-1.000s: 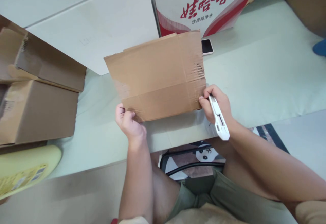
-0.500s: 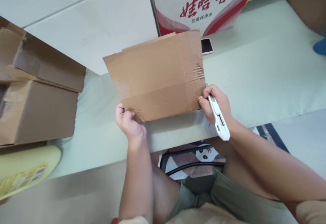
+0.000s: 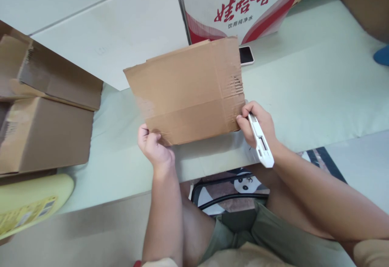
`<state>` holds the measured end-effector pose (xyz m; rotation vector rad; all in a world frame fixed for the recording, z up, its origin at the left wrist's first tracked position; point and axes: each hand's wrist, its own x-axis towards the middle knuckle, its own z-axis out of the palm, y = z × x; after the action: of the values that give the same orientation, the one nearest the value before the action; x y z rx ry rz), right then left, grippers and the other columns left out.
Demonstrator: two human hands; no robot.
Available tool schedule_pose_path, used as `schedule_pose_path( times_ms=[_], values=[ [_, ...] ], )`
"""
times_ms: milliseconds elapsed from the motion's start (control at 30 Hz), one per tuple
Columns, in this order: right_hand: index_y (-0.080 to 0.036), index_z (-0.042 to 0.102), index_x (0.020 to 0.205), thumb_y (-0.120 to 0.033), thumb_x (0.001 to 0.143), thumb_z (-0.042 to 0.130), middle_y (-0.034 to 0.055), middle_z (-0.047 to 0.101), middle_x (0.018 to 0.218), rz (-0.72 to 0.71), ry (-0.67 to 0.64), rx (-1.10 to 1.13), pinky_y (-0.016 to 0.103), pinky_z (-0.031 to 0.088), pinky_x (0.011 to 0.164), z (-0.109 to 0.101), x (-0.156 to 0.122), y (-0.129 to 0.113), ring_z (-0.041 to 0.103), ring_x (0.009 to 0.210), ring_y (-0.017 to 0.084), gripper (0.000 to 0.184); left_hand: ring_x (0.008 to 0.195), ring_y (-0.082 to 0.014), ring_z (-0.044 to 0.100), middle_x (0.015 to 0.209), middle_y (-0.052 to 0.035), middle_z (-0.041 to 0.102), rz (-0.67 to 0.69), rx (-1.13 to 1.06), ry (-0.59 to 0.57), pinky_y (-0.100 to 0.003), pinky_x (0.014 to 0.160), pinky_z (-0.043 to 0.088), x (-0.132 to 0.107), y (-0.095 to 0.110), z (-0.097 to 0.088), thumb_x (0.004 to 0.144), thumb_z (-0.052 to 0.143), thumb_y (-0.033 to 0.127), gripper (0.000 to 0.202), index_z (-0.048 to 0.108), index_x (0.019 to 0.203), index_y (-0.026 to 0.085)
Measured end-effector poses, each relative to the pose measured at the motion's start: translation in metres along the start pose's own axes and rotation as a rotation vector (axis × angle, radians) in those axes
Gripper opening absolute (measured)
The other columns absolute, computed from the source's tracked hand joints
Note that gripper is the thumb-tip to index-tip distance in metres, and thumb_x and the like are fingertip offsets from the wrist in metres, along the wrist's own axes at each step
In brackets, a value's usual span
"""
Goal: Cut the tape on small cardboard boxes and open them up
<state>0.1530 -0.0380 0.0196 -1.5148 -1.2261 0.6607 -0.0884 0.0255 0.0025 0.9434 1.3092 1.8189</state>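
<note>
A brown piece of cardboard (image 3: 188, 92), creased across its lower part and torn along the right edge, is held up in front of me above the table. My left hand (image 3: 153, 143) is closed on its lower left corner. At the lower right corner, my right hand (image 3: 258, 123) pinches the cardboard between thumb and fingers. That same hand also carries a white utility knife (image 3: 261, 141), its body slanting down toward my wrist. No blade shows on the knife.
Behind the cardboard stand a white panel (image 3: 121, 32) and a white-and-red carton (image 3: 237, 11). A phone (image 3: 246, 55) lies partly covered by the cardboard. Cardboard boxes (image 3: 57, 133) and a yellow container (image 3: 33, 202) occupy the left of the pale green table (image 3: 319, 88).
Almost nothing differs. Both hands keep their grip on the cardboard in the same place, and the view has shifted very slightly.
</note>
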Motion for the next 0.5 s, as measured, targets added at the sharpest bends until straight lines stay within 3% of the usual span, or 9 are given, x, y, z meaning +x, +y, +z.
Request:
schedule_pose_path(
  times_ms=[500],
  values=[
    [-0.026,0.043,0.074,-0.027,0.077,0.057,-0.0075,0.042,0.055,0.033,-0.003,-0.031,0.026,0.026,0.051,-0.0005,-0.0001,0.0015,0.032,0.049,0.01,0.015,0.057,-0.0092,0.036,0.061,0.0051,0.042,-0.057,-0.008,0.053,-0.021,0.055,0.028,-0.001,0.0065,0.0045,0.048,0.052,0.022,0.017,0.048,0.064,0.021]
  ],
)
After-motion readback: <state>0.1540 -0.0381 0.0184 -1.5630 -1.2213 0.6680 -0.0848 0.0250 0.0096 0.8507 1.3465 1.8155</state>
